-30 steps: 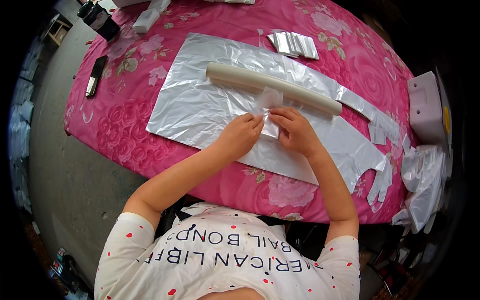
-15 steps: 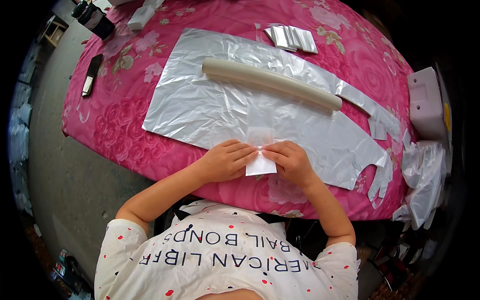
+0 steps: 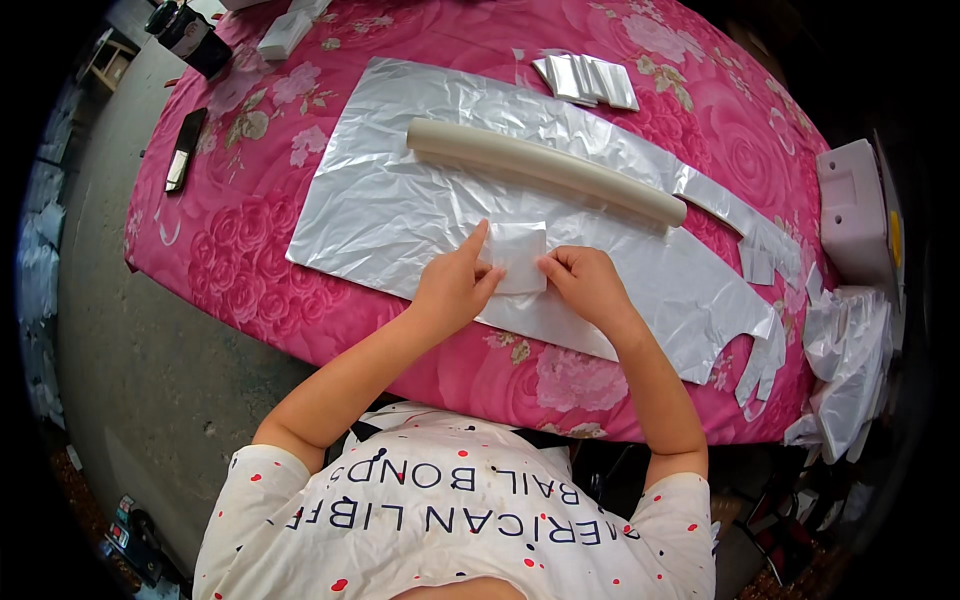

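Observation:
A small folded piece of clear-white plastic film, roughly square, lies over the near part of a large silvery plastic sheet. Its lower left edge is between the thumb and curled fingers of my left hand, whose index finger points away along the left side. On the opposite edge, my right hand pinches the film between thumb and fingertips. Beyond both hands a long beige tube rests slantwise across the sheet.
Several folded plastic pieces lie fanned at the far side of the pink flowered tablecloth. A phone, a dark bottle and a white stack are at left. At right stand a white box and crumpled plastic bags.
The long strip of film is now folded into a short square. Both hands have moved farther from my body and slightly apart, and my left index finger has straightened.

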The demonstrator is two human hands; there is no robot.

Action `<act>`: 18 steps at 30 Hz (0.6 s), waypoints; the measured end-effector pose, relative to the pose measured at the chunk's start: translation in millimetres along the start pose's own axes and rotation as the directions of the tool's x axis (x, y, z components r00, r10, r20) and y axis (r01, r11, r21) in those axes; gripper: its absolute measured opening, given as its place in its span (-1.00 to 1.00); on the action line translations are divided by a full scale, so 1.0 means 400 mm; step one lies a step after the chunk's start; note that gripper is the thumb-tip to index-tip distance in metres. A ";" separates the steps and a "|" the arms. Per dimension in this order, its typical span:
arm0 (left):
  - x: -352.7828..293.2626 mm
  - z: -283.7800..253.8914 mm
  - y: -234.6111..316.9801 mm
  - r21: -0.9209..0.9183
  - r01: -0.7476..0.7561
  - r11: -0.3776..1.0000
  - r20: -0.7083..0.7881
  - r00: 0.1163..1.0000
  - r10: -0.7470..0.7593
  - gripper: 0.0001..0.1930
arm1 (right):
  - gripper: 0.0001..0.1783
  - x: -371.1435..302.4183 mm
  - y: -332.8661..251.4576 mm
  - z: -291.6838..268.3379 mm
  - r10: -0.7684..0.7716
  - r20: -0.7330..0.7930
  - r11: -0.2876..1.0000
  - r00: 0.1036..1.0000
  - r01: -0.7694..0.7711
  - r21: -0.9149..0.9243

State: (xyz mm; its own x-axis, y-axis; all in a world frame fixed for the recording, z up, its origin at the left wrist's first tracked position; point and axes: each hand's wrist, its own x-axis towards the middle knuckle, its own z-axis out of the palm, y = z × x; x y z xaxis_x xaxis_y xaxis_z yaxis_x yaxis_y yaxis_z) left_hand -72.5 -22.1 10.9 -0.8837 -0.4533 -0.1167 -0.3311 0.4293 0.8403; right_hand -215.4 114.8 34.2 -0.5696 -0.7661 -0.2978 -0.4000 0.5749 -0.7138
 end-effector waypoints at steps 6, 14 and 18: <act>0.023 -0.018 0.003 -0.120 0.101 0.988 0.053 0.994 -0.095 -0.24 | -0.69 0.018 -0.014 0.000 -0.002 0.018 0.998 1.000 0.003 -0.061; 0.010 -0.003 -0.001 0.401 -0.322 0.858 -0.143 0.903 0.405 -0.21 | -0.64 0.051 -0.020 -0.018 0.198 0.179 0.973 0.964 -0.215 0.081; 0.022 0.049 0.027 0.506 -0.414 0.757 0.063 0.893 0.446 -0.18 | -0.65 0.062 -0.018 -0.024 0.214 0.212 0.970 0.954 -0.233 0.070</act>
State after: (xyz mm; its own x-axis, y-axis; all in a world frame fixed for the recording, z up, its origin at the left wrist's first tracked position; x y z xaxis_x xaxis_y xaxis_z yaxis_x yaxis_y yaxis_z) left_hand -90.6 -6.0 8.6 -0.9575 -0.1638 0.2376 -0.0521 0.9078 0.4162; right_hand -233.5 94.4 38.2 -0.4760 -0.6688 -0.5711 -0.2051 0.7159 -0.6674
